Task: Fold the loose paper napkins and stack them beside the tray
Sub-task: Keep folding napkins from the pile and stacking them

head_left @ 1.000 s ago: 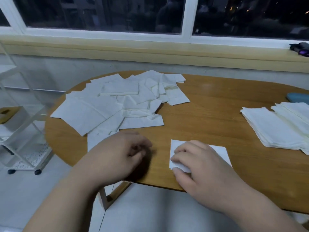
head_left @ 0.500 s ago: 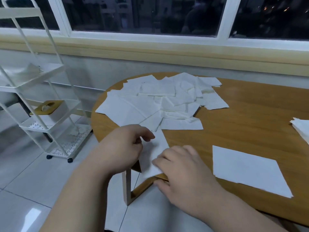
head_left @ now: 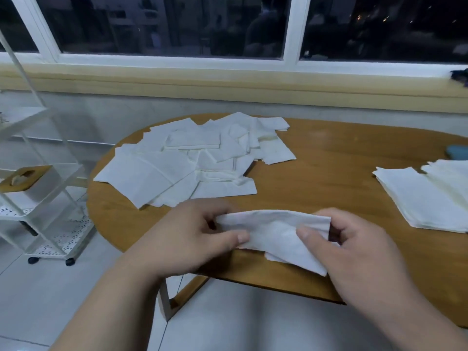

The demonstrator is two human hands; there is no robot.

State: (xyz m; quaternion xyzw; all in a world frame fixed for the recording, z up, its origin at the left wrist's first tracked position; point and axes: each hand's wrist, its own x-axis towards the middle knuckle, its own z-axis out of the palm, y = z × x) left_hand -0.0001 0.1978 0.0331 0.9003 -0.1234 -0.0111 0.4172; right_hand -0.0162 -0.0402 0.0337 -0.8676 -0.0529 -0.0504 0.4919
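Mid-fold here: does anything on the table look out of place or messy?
The folded stack at the right is fanned, its edges not squared. In the loose napkins, a far sheet shows a tan streak, possibly a stain. The held napkin looks intact. Otherwise nothing stands out.

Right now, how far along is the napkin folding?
Done: a neat stack sits at the right of the table. In hand: the left hand and right hand pinch one napkin above the near edge, apparently mid-fold. Left: a big loose pile covers the far left, so a lot remains.
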